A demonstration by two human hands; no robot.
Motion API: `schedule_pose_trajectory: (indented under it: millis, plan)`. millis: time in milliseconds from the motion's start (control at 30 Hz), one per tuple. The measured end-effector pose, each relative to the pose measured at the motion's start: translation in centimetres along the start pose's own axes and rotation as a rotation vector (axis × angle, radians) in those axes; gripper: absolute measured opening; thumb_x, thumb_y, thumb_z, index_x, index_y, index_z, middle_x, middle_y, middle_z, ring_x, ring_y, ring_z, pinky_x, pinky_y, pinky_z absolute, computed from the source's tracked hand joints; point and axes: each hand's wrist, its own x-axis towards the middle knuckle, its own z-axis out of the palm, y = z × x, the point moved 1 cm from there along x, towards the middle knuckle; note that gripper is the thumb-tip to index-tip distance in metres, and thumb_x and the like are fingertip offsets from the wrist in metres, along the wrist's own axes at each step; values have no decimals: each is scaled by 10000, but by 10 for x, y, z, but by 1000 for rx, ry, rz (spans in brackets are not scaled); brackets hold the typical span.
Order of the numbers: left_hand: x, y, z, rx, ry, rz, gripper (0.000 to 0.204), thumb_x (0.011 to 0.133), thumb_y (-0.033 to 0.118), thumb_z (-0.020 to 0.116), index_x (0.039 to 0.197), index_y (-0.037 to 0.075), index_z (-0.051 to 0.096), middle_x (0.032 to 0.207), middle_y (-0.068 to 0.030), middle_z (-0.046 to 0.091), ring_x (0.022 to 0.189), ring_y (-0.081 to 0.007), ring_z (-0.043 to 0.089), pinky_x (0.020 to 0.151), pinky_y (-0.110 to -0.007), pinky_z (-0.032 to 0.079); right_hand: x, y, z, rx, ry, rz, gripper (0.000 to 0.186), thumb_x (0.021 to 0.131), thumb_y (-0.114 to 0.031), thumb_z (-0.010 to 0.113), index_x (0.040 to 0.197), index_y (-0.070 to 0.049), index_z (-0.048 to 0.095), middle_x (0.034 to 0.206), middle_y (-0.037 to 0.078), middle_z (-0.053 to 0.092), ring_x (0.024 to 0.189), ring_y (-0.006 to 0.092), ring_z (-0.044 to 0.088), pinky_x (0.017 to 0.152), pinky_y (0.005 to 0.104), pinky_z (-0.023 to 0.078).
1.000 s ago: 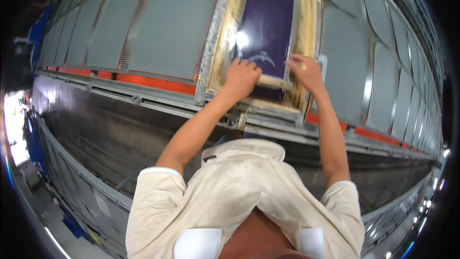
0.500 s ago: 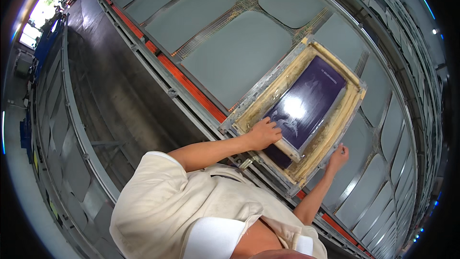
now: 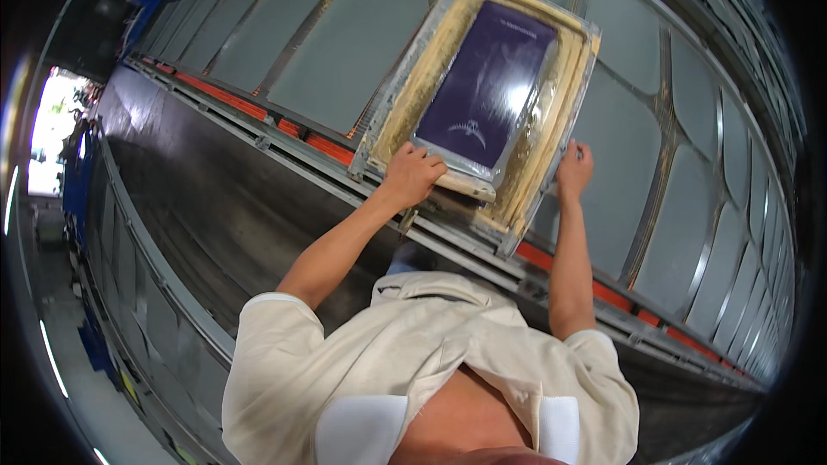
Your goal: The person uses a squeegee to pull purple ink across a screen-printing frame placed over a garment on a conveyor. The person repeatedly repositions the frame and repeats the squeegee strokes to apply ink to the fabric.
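A screen-printing frame (image 3: pixel 581 65) with a yellowish, stained inner border lies over the long bed of grey panels. Inside it shows a glossy purple rectangle (image 3: pixel 482 77) with pale markings at its near end. My left hand (image 3: pixel 415 174) is closed on a pale squeegee bar (image 3: pixel 469 189) lying across the near end of the purple area. My right hand (image 3: pixel 575 165) is outside the frame's right side, fingers curled on its edge; what exactly they grip there is partly hidden.
Rows of grey panels (image 3: pixel 332 52) stretch both ways along the bed, with an orange-red strip (image 3: pixel 330 148) and metal rail along the near edge. A dark walkway (image 3: pixel 207 185) runs below it, beside another railed bed (image 3: pixel 129 275). A bright opening (image 3: pixel 53 129) is at far left.
My right hand has left the area near the squeegee's right end and moved outward to the frame's side. My left hand stays on the squeegee. The camera view has swung round.
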Motion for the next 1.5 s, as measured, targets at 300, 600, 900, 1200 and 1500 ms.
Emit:
schedule_pose_trajectory:
  millis: [300, 600, 900, 1200, 1500]
  plan:
    - [-21, 0, 5, -98, 108, 98, 273, 709, 94, 715, 976, 97, 655, 993, -18, 660, 870, -224, 606, 786, -389, 428, -9, -30, -11, -169, 89, 15, 316, 958, -339, 642, 984, -30, 698, 889, 180, 705, 798, 327, 646, 755, 409, 495]
    - [126, -76, 32, -79, 115, 175, 336, 699, 44, 701, 1028, 108, 683, 1030, -8, 681, 880, -229, 602, 806, -397, 422, 3, -50, -6, -514, -114, 170, 345, 971, -322, 641, 1160, -37, 683, 1056, 208, 713, 990, 377, 673, 869, 451, 514]
    - [389, -173, 46, -105, 88, 171, 147, 737, 134, 776, 871, 131, 717, 832, -57, 701, 815, -285, 668, 778, -455, 472, 178, -179, 86, -517, -396, -778, 526, 868, -422, 767, 1242, -64, 676, 1232, 175, 675, 1188, 335, 601, 1045, 458, 441]
    - [458, -191, 41, -104, -97, 66, 355, 752, 330, 823, 1080, 204, 771, 889, -120, 750, 858, -354, 712, 761, -485, 558, 269, -189, 163, -855, -627, -643, 418, 801, -383, 813, 1019, -35, 734, 855, 187, 725, 905, 408, 689, 855, 478, 524]
    - [304, -134, 24, -145, -72, 70, 186, 755, 207, 782, 936, 164, 767, 849, -86, 738, 834, -320, 723, 740, -466, 567, 119, -162, 126, -769, -656, -671, 317, 745, -318, 852, 905, -67, 742, 780, 187, 705, 797, 389, 692, 740, 466, 549]
